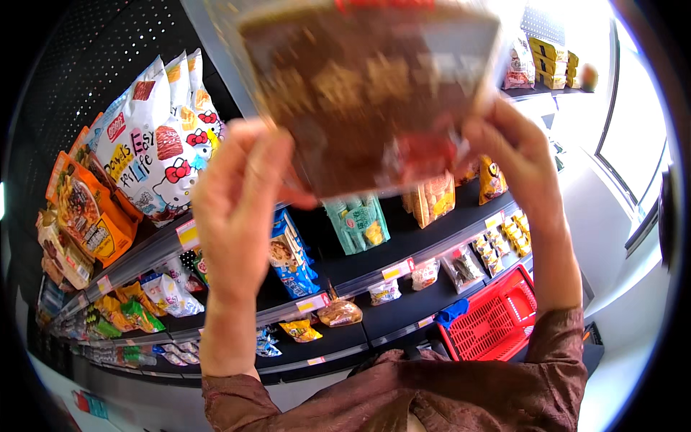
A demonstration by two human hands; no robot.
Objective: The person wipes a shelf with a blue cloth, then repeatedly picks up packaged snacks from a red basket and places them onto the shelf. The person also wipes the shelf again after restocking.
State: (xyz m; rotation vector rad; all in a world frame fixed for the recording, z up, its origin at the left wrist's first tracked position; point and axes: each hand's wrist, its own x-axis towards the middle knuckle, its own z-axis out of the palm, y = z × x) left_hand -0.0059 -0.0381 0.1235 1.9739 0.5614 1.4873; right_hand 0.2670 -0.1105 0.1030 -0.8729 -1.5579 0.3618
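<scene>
A large brown package [345, 119], blurred by motion, is held up before me at the top of the head view. It has a clear-looking edge, pale lettering and a red patch low on its right side. My left hand [243, 200] grips its lower left edge between thumb and fingers. At its right edge, my right hand [502, 146] pinches it in the same way. The package hides part of the shelves behind it.
Big white snack bags [156, 146] and an orange food bag [92, 210] stand on the upper left shelf. Below are a blue bag [293, 259], a teal bag [359, 224] and smaller packets. A red plastic basket [491, 318] with a blue cloth [452, 313] at its rim is lower right.
</scene>
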